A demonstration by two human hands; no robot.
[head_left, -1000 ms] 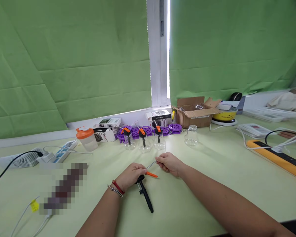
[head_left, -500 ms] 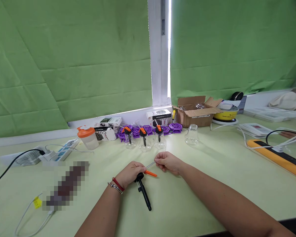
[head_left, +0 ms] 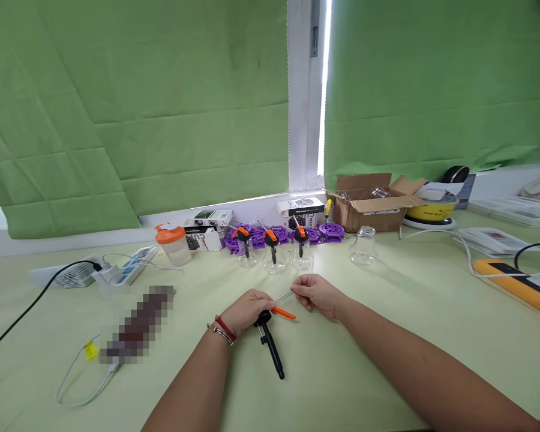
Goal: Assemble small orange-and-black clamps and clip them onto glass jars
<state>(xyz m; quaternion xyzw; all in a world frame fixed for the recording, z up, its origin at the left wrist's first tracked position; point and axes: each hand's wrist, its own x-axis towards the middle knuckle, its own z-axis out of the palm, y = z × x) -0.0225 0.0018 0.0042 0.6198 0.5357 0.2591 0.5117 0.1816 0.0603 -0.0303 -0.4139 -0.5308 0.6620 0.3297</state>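
Note:
My left hand is closed around the round head of a black bottle top with an orange lever. Its long black stem points down toward the table's front. A thin metal tube runs from the top toward my right hand, whose fingers pinch its far end. Beyond my hands stand three small glass jars with similar black and orange tops: a left jar, a middle jar and a right jar. A glass jar without a top is farther right.
Purple plastic parts lie behind the jars, near printed boxes and an open cardboard box. An orange-lidded cup, a power strip and cables are on the left. An orange-and-black bar lies right.
The view has turned slightly left, so the scene sits farther right in the frame. Both hands keep nearly the same grip on the bottle top and its tube.

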